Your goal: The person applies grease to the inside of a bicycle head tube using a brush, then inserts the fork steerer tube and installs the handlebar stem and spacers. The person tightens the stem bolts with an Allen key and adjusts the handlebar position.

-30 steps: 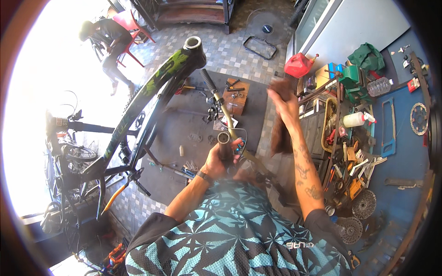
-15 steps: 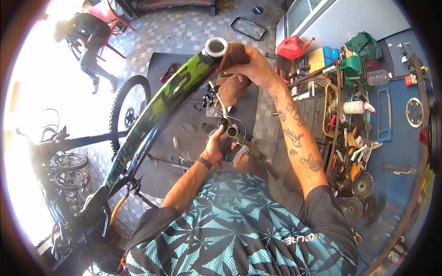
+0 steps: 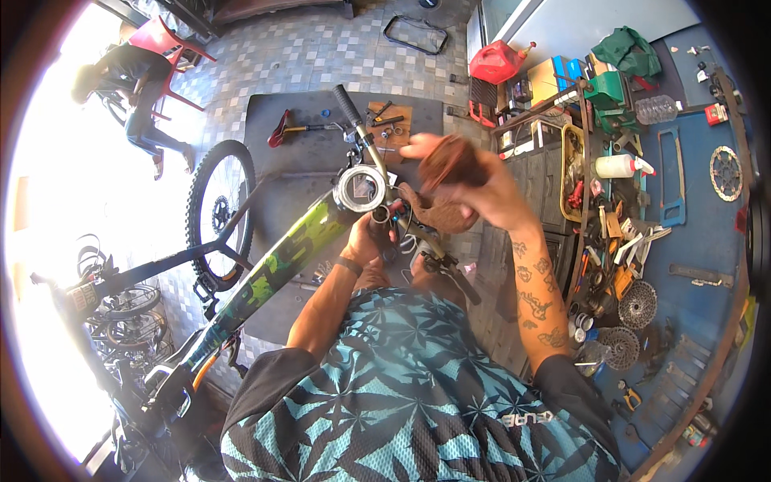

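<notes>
A brown cloth [image 3: 454, 167] hangs bunched in my right hand [image 3: 506, 197], its fingers closed round it and blurred by motion. This hand is to the right of the green and black bicycle frame [image 3: 285, 255], apart from it. The frame's open head tube [image 3: 344, 201] faces up toward me with a silver rim. Just below it, my left hand [image 3: 366, 243] grips the dark handlebar stem [image 3: 381, 214]; its fingers are partly hidden. The gold handlebar [image 3: 371, 149] runs away from me beyond the head tube, ending in a black grip [image 3: 347, 104].
A dark mat [image 3: 269, 116] holds a board [image 3: 393, 120] with tools. Left are a bicycle wheel [image 3: 189, 213], more bicycles and a bent-over person [image 3: 144, 84] by a red chair [image 3: 165, 40]. Right stands a blue bench [image 3: 683, 249] with tools and cassettes [image 3: 638, 303]; a red fuel can [image 3: 495, 63] is behind.
My right hand and the cloth have come off the head tube, moving right and nearer. The head tube appears lower, its opening turned toward me. My left hand still grips the stem.
</notes>
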The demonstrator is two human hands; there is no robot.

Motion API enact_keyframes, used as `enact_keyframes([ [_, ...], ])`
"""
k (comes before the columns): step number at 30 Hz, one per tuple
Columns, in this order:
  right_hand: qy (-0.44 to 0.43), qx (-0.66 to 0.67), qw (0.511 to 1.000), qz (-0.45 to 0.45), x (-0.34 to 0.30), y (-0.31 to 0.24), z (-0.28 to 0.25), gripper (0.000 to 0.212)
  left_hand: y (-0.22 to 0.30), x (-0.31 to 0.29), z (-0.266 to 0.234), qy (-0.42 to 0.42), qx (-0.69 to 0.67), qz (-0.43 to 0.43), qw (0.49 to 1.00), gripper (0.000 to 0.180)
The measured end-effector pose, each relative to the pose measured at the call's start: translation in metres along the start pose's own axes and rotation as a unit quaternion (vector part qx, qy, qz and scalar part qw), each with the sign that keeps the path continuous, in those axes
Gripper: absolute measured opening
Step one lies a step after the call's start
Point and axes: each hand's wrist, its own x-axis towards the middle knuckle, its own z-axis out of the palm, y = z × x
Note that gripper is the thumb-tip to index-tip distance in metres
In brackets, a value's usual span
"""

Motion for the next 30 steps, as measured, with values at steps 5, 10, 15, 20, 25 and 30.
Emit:
enact_keyframes([
  [5,0.214,0.049,0.948,0.229,-0.008,0.122,-0.039,0.052,0.004,0.019,-0.005,-0.023,-0.051,0.000,0.998,0.058],
  [10,0.027,-0.061,0.984,0.164,0.002,0.260,0.015,0.062,-0.003,0.025,-0.005,-0.005,-0.017,0.003,1.000,0.062],
  [15,-0.009,-0.063,0.981,0.186,0.014,0.311,0.041,0.060,-0.009,0.028,-0.009,0.023,-0.029,0.037,0.999,0.067],
  [20,0.018,-0.041,0.980,0.193,0.016,0.316,0.034,0.068,0.006,0.029,-0.012,-0.035,-0.046,-0.078,0.995,0.080],
  [25,0.096,-0.103,0.959,0.247,-0.028,0.281,-0.010,0.051,0.030,0.025,-0.009,0.025,-0.103,-0.073,0.992,0.078],
  [30,0.152,0.054,0.922,0.352,-0.059,0.238,-0.041,0.027,0.047,0.028,-0.008,-0.057,-0.099,-0.088,0.990,0.072],
])
